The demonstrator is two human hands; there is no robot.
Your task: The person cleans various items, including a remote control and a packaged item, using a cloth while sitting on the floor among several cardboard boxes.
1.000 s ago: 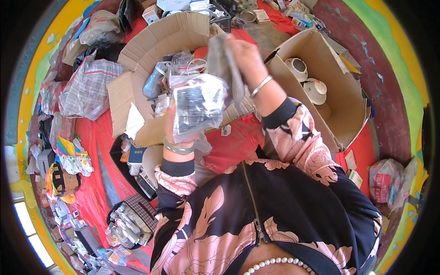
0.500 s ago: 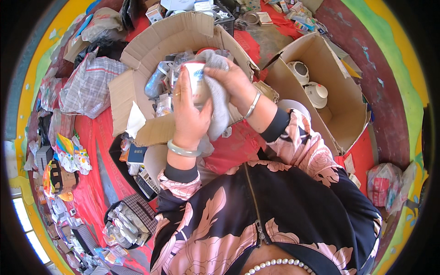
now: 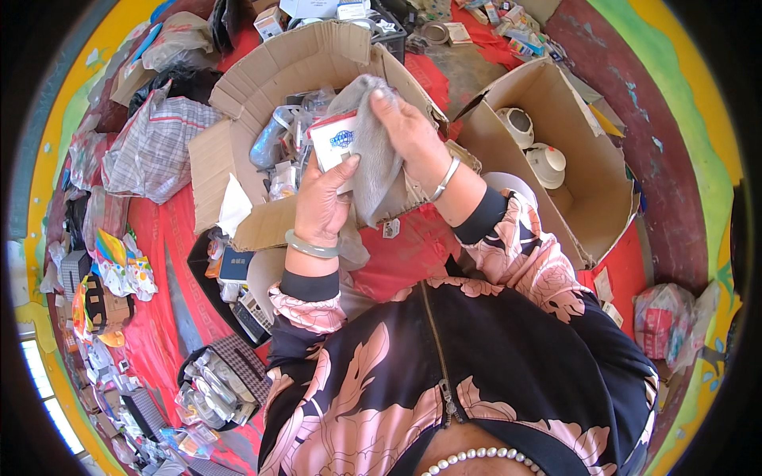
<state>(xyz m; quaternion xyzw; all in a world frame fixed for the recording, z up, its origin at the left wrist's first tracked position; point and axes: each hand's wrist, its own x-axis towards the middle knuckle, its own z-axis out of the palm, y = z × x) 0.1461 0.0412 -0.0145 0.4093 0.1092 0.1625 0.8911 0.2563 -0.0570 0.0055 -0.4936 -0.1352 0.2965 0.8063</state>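
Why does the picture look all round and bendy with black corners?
In the head view, a fisheye lens curves straight edges near the rim, like the cardboard box, and leaves black corners; bright sunlight falls on the left hand, right hand and grey cloth.

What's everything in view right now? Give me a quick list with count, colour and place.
small box: 1, white with red edge, held over the left carton
cloth: 1, grey, draped against the small box
left carton: 1, brown, open, full of clear-wrapped items
right carton: 1, brown, open, at right
round fixtures: 2, white, inside the right carton
checked bag: 1, grey-white, far left
floor covering: 1, red, under everything
left hand: green bangle, grips the small box
right hand: silver bangle, presses the cloth
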